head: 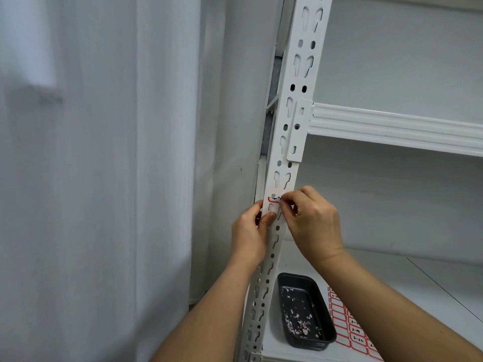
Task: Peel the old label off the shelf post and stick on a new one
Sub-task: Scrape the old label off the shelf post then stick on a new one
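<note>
Right hand (312, 220) pinches the label (271, 203) edge on the shelf post (287, 121); left hand (249, 231) grips the post w/ thumb just below the label. Best to peel slow & low-angle, scraps into the tray (326, 338), new sheet (350, 327) nearby.

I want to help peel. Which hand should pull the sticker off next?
The right hand: its fingertips already pinch the label at its right edge on the shelf post. The left hand grips the post just below, steadying it.
</note>
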